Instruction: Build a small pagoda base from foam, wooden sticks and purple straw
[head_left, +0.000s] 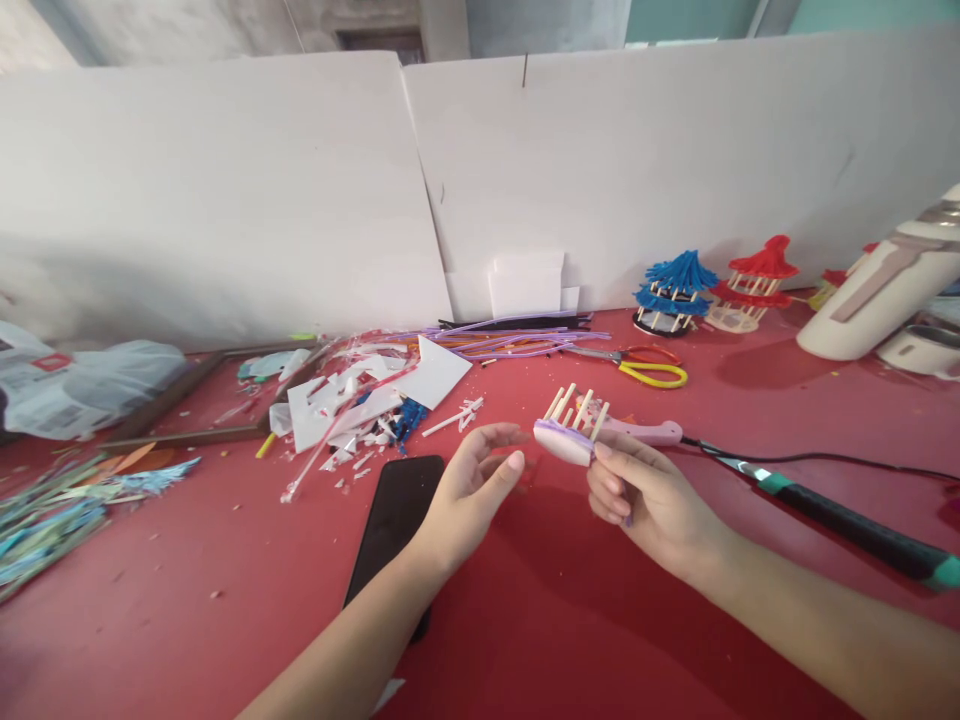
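Observation:
My right hand [645, 490] pinches the edge of a small white foam disc [562, 443], held tilted above the red table. Several short wooden sticks [574, 405] stand up from the disc, and a purple pipe cleaner [551, 426] runs along its edge. A purple end also shows below my right fingers. My left hand [480, 485] is just left of the disc, not touching it, with thumb and fingers apart and nothing between them. Under my left wrist lies a black phone [394, 510]. Behind the disc rests a pink glue gun [652, 433], partly hidden.
Scissors [652, 370] and loose purple pipe cleaners [517, 340] lie toward the back. Foam scraps [360, 400] spread on the left. A blue-roofed model pavilion [675, 290] and a red one [757, 280] stand back right, near a white flask [877, 285]. A black-handled cutter [855, 525] lies right.

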